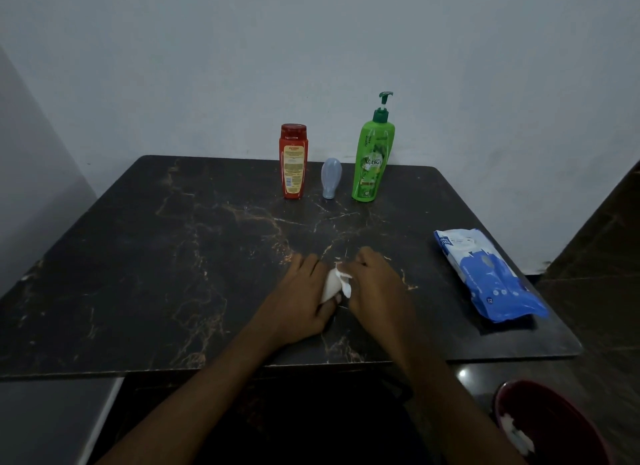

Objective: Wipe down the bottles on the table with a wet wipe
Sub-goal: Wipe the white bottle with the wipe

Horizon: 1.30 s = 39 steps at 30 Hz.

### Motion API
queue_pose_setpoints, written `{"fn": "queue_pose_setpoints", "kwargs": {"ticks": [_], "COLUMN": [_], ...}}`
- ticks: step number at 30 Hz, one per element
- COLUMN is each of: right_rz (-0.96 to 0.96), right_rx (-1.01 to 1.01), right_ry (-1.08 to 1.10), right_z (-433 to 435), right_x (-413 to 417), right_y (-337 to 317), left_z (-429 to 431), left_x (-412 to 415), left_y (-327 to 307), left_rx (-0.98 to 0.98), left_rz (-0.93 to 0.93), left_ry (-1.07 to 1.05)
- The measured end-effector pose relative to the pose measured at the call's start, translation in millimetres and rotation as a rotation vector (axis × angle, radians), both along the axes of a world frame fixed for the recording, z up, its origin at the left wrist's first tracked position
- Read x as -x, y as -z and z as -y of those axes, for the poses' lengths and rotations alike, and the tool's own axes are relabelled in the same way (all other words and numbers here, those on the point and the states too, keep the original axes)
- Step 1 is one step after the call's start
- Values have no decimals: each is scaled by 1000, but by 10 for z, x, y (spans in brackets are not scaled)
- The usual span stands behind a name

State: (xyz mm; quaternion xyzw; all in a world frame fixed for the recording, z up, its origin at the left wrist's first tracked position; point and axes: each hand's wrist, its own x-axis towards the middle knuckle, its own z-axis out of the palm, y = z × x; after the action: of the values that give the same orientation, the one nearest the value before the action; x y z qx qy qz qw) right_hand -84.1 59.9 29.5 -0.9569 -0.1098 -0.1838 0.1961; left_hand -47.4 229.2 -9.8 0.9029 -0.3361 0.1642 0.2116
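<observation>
Head view, dark marbled table. Left hand and right hand: both pinching crumpled white wet wipe at near centre, probably opening it out for use. Red flip-cap bottle, pale blue bottle standing on its cap, green pump bottle: lined up at far edge, untouched, well apart from hands. Blue-and-white wipes pack: lying flat at right, within reach.

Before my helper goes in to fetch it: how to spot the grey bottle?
On the dark table, near its far edge, three bottles stand in a row. The grey bottle is the middle one, between the red bottle and green pump bottle: shortest, unlabelled, narrow end down.
</observation>
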Motion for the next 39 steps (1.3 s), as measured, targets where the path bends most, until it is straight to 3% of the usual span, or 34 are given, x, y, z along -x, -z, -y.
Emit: {"fn": "queue_pose_setpoints", "kwargs": {"ticks": [3,9,16,22,25,28,32,35,38,39], "right_rz": [-2,186,42,104,115,-39,-496,-721,-962,-1078], "right_rx": [-3,-111,-24,-85,-80,33,-14,-9,-89,-204], "right_ry": [-23,64,50,82,100,117,80,-14,-21,19], "right_z": [-2,-68,-75,-108,-102,-127,18,54,92,151], "right_x": [62,241,141,332,314,263,-150,-437,-588,-636], "right_y": [-33,304,3,239,202,-97,-505,-692,-651,-581], "left_z": [-10,-15,-66,-70,-73,-78,-65,-48,-54,-58], "left_x": [27,26,40,33,49,64,94,128,142,145], "left_y": [-16,-25,-46,-24,-42,-78,-82,-95,-105,-109], "left_rx": [18,-17,-30,30,1,-51,-83,-57,-67,-61], "left_rz": [-3,-22,46,-27,44,138,208,209,223,218], "left_ry": [-35,-28,27,39,78,90,101,98,86,82]}}
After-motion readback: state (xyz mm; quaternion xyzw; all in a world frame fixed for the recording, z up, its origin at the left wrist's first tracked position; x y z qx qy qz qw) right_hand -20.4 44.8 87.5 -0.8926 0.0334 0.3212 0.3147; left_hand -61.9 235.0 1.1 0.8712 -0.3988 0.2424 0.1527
